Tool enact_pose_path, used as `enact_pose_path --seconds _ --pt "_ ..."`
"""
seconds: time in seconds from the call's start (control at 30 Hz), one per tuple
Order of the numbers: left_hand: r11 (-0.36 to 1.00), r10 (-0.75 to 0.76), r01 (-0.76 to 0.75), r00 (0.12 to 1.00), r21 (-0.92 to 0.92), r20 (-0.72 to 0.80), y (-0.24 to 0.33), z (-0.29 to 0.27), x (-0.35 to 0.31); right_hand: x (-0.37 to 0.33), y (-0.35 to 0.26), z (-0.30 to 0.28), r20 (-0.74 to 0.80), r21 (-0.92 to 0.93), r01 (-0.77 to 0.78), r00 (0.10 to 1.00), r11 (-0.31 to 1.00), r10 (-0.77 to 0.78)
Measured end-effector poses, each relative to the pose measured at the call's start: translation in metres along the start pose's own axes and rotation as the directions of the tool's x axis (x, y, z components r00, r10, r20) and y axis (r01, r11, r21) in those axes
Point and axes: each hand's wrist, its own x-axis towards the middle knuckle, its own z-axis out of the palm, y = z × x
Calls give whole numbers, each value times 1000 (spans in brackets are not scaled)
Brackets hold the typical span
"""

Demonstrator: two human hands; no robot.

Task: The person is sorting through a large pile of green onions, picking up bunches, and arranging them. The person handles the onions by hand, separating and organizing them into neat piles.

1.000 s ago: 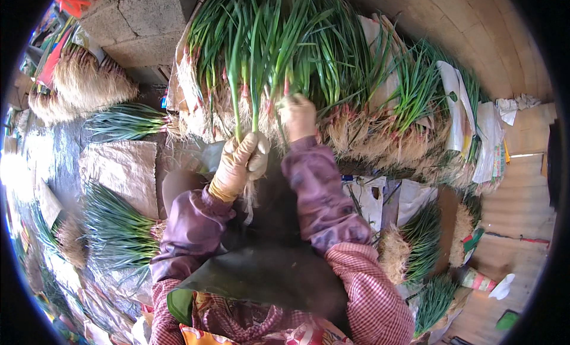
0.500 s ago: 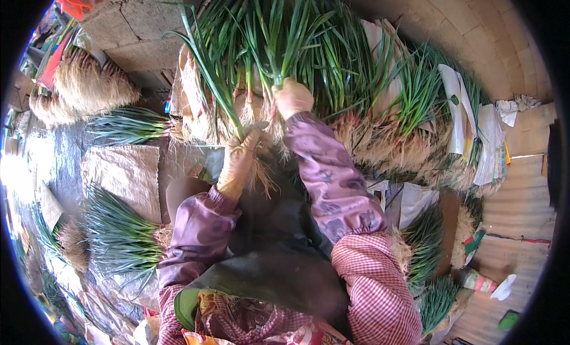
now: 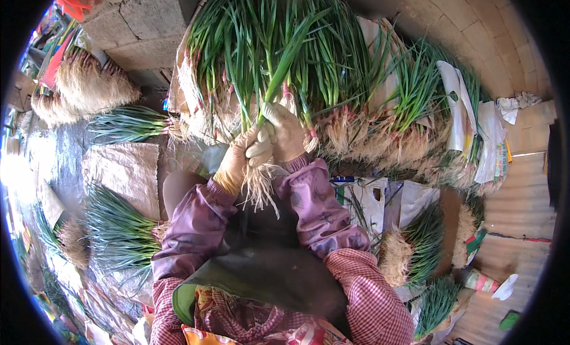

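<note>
My left hand [image 3: 239, 157], in a pale glove, is closed round the base of some green onions [image 3: 274, 87], whose whitish roots [image 3: 259, 188] hang out below. Pressed against it, my gloved right hand [image 3: 282, 131] is closed on the same green onions a little higher. Their green leaves point away from me, over a large heap of green onions [image 3: 323, 60] with red-tinged bases and stringy roots. A few loose stalks lie right by my right hand on the heap's near edge.
Green onion bundles lie to my left [image 3: 119, 232] and right [image 3: 423, 244], beside a sheet of sacking [image 3: 122, 173]. More rooted bundles [image 3: 92, 81] stand far left near a concrete block wall [image 3: 142, 24]. Torn white bags [image 3: 454, 107] and corrugated sheeting [image 3: 510, 208] are on the right.
My right hand has come back from the heap toward me and met my left hand. The stalks in the left hand now stand more upright, with more roots hanging below.
</note>
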Motion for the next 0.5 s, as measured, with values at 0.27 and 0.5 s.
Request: enact_pose_path --seconds 0.27,0.5 --pt "999 -17 19 1000 -51 23 6 9 -17 -4 -23 -3 331 -119 -87 936 989 122" --pt "995 -67 65 997 -72 -25 11 -4 -18 22 -9 -2 313 -266 -129 926 955 212"
